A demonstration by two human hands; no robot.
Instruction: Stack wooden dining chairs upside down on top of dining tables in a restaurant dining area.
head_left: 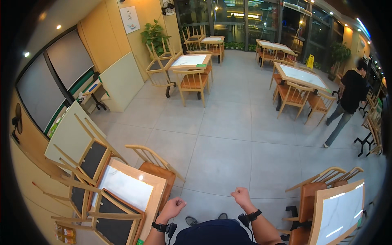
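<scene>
My left hand (173, 208) is raised in front of me with its fingers curled in, near the edge of a wood-rimmed table (161, 194). Nothing shows in it. Off to the right, my right hand (241, 197) is held up over the floor in a loose fist, also with nothing in view. Both wrists wear black straps with small devices. On the left table lie several upturned chairs (116, 220), dark seat undersides up and legs in the air. An upright chair with an orange-brown seat (152, 170) stands at that table's far side.
A white-topped table (341, 208) with chairs (313, 194) stands close on my right. Farther off are a table with chairs (302, 75), another table (189, 61) with upturned chairs (159, 63), and a yellow floor sign (310, 62). A person in black (352, 92) walks at the right.
</scene>
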